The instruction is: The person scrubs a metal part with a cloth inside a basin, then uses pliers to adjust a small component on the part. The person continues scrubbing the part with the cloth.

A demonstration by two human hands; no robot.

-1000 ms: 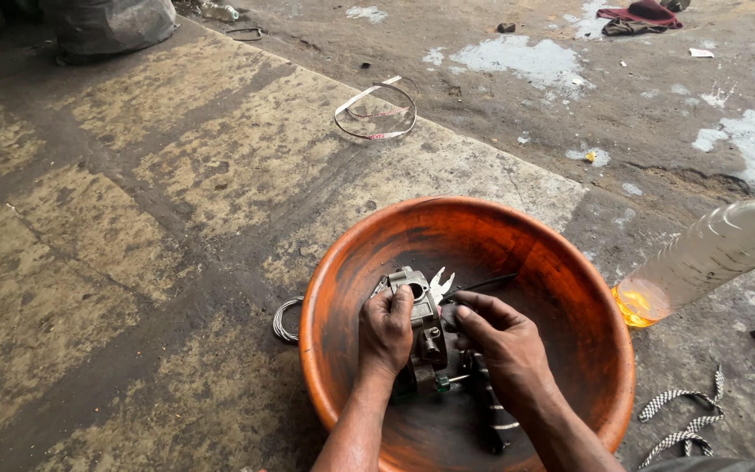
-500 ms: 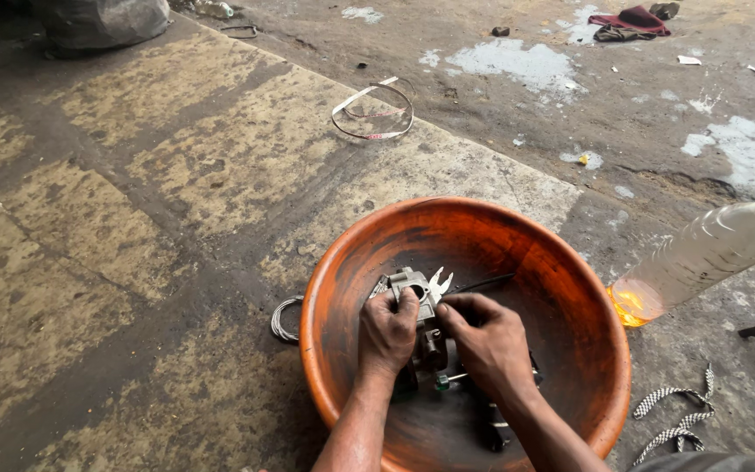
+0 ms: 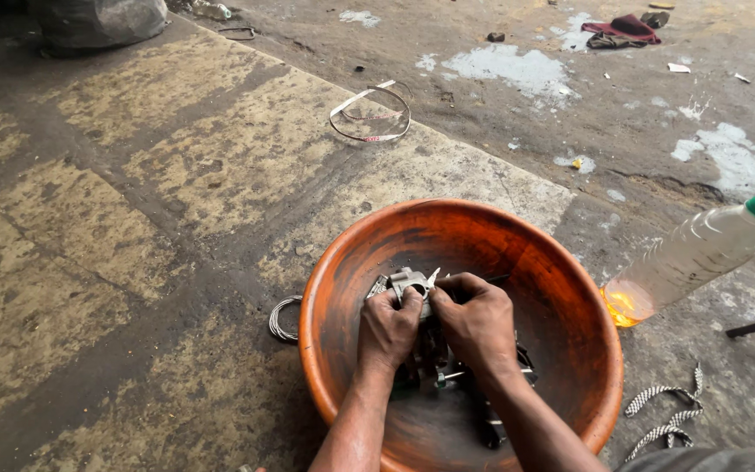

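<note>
A large orange plastic basin (image 3: pixel 561 262) sits on the stained concrete floor, dark and oily inside. Both my hands are down in it, side by side. My left hand (image 3: pixel 388 328) and my right hand (image 3: pixel 475 322) grip a grey metal engine part (image 3: pixel 410 282), carburettor-like, whose top sticks out above my fingers. More dark metal parts (image 3: pixel 447 378) lie on the basin bottom under my wrists, partly hidden by my forearms.
A clear plastic bottle (image 3: pixel 690 256) with a green cap leans right of the basin, a little yellow liquid in it. A coiled wire (image 3: pixel 280 317) pokes out at the basin's left. A loop of strap (image 3: pixel 370 114) lies farther off, a patterned cord (image 3: pixel 668 411) at lower right.
My right hand has shifted left and closed in against my left hand over the metal part. The basin and bottle have stayed where they were.
</note>
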